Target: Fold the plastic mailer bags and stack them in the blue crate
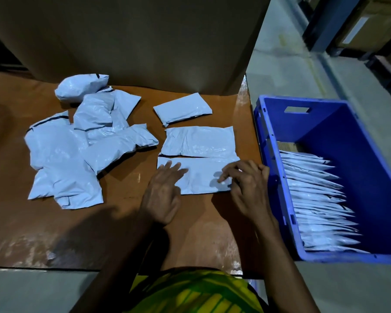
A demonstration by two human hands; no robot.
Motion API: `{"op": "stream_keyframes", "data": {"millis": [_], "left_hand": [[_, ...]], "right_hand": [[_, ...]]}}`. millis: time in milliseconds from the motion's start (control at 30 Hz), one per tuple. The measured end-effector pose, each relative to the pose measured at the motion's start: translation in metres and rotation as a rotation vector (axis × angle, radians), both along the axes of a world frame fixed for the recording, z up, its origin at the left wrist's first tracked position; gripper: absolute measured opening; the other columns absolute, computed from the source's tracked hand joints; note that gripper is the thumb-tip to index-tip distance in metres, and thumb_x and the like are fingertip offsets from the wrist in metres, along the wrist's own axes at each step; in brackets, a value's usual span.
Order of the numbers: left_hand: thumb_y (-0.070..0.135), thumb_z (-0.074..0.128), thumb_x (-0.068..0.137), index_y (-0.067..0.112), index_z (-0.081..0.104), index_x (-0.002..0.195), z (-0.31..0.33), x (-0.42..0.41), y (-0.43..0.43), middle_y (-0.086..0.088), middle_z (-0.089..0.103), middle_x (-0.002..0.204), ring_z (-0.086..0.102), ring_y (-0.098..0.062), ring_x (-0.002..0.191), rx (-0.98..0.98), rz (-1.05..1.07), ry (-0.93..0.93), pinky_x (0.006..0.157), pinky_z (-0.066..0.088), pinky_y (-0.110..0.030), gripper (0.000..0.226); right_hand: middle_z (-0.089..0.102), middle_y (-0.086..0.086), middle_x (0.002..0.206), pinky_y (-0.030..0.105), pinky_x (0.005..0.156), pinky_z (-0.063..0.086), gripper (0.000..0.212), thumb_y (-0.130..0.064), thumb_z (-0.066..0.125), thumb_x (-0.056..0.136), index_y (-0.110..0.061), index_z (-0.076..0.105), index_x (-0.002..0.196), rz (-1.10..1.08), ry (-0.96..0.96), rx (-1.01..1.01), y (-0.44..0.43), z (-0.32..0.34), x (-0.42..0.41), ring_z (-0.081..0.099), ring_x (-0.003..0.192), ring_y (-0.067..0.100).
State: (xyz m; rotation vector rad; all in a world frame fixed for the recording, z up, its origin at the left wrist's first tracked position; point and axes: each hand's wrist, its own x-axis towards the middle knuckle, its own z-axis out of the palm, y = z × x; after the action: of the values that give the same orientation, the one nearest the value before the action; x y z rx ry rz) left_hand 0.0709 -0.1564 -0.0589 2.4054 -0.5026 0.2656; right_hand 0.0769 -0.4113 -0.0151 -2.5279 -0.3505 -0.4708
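- The blue moulded plastic crate (262, 141) stands off the bench's edge. All places below are given from it.
- The pale grey plastic mailer bag being folded (201, 175) lies flat on the brown bench (190, 224), just beside the crate's near-left wall.
- The left hand (163, 193) rests on the end of this bag farther from the crate. Its fingers (174, 168) are straight, slightly apart and pressing down flat.
- The right hand (246, 184) is on the end nearest the crate. Its fingers (226, 176) are bent with the tips on the plastic, but I cannot tell whether they pinch the edge or only press it.
- A second flattened grey mailer (199, 141) lies touching the worked bag's far edge, and a smaller folded grey packet (183, 109) lies beyond that, both near the crate.
- A loose heap of crumpled grey mailers (77, 150) sits well apart from the crate, on the far side of the hands.
- Inside the crate, a row of folded grey mailers (321, 199) leans on edge along the wall nearest the bench. The rest of the crate floor shows bare blue.
- A tall brown cardboard box (133, 41) stands behind everything, away from the crate's far-left corner.
- Handling, as a judgement: the film looks thin, light, limp and slick, so a fold is likely to spring open unless it is pressed along the crease.
- The best hold is probably a pinch at both short ends, or across the folded edge, keeping the layers together on the way to the crate.
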Motion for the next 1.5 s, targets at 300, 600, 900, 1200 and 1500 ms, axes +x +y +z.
{"op": "stream_keyframes", "data": {"millis": [300,600,900,1200,1500], "left_hand": [[0.055,0.017,0.108,0.024,0.006,0.167,-0.029,0.002,-0.029,-0.003,-0.004,0.174,-0.008,-0.024,0.160,0.438,0.148,0.016,0.129,0.003,-0.054,0.067],[0.058,0.026,0.109,0.026,0.023,0.165,-0.041,0.014,-0.026,-0.003,0.015,0.173,0.006,-0.025,0.161,0.431,0.189,-0.027,0.129,0.012,-0.052,0.065],[0.065,0.045,0.102,0.030,0.030,0.162,-0.037,0.006,-0.015,-0.003,0.018,0.172,0.008,-0.023,0.161,0.387,0.205,-0.056,0.128,0.015,-0.051,0.071],[0.058,0.031,0.108,0.025,0.034,0.162,-0.031,-0.004,-0.007,-0.004,0.016,0.172,0.002,-0.023,0.161,0.432,0.284,-0.011,0.130,-0.003,-0.046,0.063],[0.039,0.013,0.110,0.009,0.014,0.165,-0.022,0.024,-0.047,-0.006,0.009,0.173,0.001,-0.018,0.161,0.308,-0.011,0.024,0.129,0.015,-0.048,0.062]], "right_hand": [[0.018,-0.006,0.173,0.051,0.129,0.008,0.057,-0.062,0.022,0.109,-0.041,0.031,0.162,-0.023,0.237,-0.282,0.032,-0.054,0.003,0.005,0.161,0.015],[0.019,-0.007,0.173,0.049,0.129,0.007,0.065,-0.072,0.026,0.104,-0.042,0.030,0.162,-0.142,0.235,-0.319,0.032,-0.055,0.000,0.004,0.162,0.017],[0.012,-0.009,0.174,0.048,0.130,0.007,0.072,-0.082,0.024,0.098,-0.048,0.024,0.162,-0.195,0.280,-0.340,0.035,-0.055,-0.003,-0.004,0.162,0.017],[0.013,-0.009,0.174,0.046,0.130,-0.001,0.061,-0.064,0.018,0.108,-0.039,0.027,0.163,-0.153,0.313,-0.159,0.034,-0.044,-0.011,-0.008,0.161,0.012],[0.040,0.012,0.164,0.043,0.128,0.023,0.056,-0.021,0.043,0.102,-0.005,0.044,0.156,-0.030,0.132,-0.161,0.061,-0.059,0.016,0.026,0.157,0.026]]}}
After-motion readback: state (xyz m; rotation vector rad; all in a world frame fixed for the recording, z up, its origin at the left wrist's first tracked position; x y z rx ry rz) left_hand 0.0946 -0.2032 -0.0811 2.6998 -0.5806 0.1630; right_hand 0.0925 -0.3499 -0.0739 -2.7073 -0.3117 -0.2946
